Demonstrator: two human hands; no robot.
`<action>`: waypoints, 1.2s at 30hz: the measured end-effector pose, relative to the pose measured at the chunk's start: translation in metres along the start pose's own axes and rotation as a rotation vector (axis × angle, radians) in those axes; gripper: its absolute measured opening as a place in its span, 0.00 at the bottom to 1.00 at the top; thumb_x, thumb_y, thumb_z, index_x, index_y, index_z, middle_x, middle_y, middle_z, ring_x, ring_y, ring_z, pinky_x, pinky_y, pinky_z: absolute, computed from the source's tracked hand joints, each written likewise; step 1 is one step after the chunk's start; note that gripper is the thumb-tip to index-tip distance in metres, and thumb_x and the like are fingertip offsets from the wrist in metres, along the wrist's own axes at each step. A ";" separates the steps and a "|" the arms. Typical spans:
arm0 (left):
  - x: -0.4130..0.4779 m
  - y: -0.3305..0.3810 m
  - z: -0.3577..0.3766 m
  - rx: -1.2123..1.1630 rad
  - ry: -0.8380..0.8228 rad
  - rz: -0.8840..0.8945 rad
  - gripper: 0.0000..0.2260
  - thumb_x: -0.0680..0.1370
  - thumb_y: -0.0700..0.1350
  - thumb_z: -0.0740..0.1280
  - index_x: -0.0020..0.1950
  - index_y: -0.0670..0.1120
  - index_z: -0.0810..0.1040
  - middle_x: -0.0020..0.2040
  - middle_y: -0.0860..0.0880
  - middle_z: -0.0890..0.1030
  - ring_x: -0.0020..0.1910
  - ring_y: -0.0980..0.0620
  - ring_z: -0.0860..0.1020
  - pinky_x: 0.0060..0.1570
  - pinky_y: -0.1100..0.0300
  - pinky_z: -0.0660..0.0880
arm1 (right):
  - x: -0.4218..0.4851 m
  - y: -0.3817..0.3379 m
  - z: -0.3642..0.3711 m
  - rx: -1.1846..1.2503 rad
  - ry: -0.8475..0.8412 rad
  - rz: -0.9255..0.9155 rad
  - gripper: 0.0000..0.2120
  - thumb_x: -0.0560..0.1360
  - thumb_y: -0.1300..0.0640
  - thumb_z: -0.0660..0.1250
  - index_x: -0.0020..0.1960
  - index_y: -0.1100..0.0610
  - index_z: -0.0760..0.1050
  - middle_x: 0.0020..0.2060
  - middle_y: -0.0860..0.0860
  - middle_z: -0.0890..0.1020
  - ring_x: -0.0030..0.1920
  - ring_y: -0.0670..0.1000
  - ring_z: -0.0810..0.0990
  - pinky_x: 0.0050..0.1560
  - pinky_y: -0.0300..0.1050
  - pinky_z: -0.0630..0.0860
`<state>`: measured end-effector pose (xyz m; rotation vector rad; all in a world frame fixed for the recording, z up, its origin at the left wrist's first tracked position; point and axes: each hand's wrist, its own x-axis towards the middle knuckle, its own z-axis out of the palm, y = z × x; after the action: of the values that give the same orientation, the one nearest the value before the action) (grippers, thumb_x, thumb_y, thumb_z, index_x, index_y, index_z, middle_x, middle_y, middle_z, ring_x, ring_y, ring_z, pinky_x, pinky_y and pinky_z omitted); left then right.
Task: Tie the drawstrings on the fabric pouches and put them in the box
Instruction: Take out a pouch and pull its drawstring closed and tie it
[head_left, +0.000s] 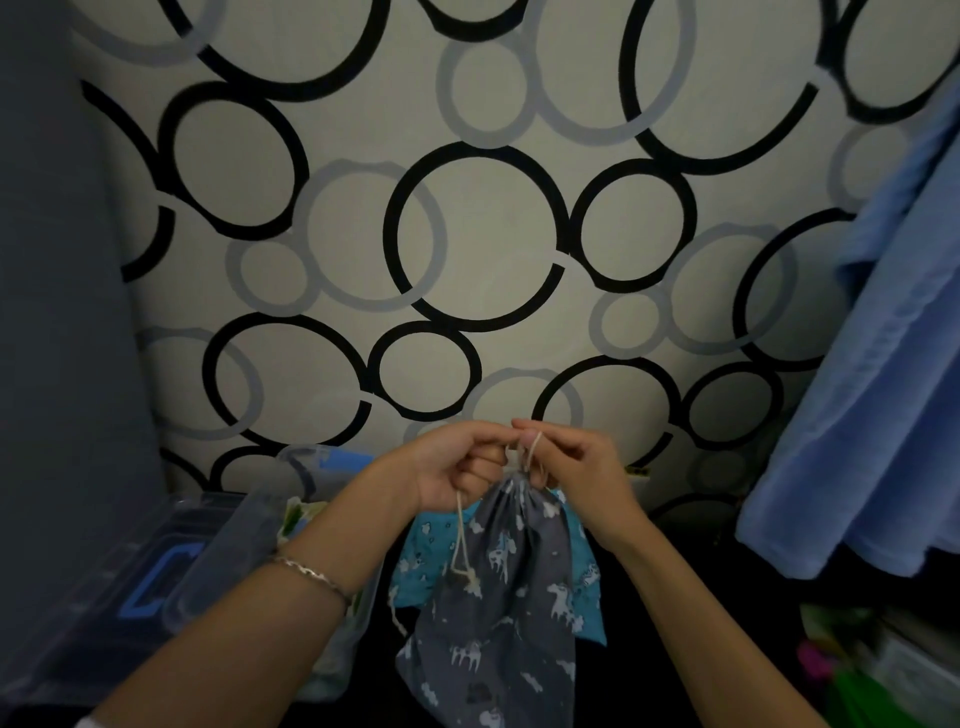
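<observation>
Just below left hand (454, 470), right hand (576, 467) pinching drawstring (459, 530): grey pouch (498, 597) hangs.

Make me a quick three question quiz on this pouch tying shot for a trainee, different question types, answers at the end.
1. True or false: the left hand and the right hand both hold the drawstring at the neck of the grey pouch.
2. What colour is the second pouch behind it? A red, B teal, C yellow.
3. Fill in: the bracelet sits on the ___ wrist.

Key: 1 true; 2 B; 3 left.
</observation>
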<state>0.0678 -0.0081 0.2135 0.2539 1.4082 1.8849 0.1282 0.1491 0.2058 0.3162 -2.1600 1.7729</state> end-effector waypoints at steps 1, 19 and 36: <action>0.000 0.001 0.000 -0.022 -0.005 -0.013 0.14 0.79 0.44 0.63 0.33 0.48 0.71 0.24 0.55 0.60 0.19 0.60 0.57 0.16 0.70 0.52 | 0.000 -0.001 0.000 0.016 -0.004 0.002 0.08 0.78 0.61 0.66 0.54 0.57 0.83 0.31 0.51 0.82 0.29 0.47 0.76 0.32 0.36 0.73; -0.018 0.014 0.001 0.358 0.065 0.059 0.17 0.79 0.44 0.64 0.29 0.51 0.74 0.27 0.54 0.58 0.24 0.58 0.54 0.21 0.67 0.51 | 0.008 -0.019 -0.003 -0.394 -0.210 -0.032 0.13 0.83 0.56 0.55 0.40 0.52 0.69 0.40 0.47 0.69 0.37 0.40 0.68 0.43 0.36 0.66; -0.018 0.006 -0.016 0.783 0.207 0.324 0.09 0.79 0.50 0.65 0.50 0.50 0.84 0.30 0.56 0.76 0.26 0.61 0.70 0.32 0.66 0.67 | 0.027 0.013 -0.044 0.946 0.092 0.421 0.19 0.83 0.55 0.52 0.34 0.56 0.66 0.35 0.54 0.73 0.43 0.55 0.77 0.58 0.55 0.76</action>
<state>0.0689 -0.0325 0.2182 0.7124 2.3231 1.5334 0.1033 0.1961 0.2126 -0.0295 -1.2298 2.8899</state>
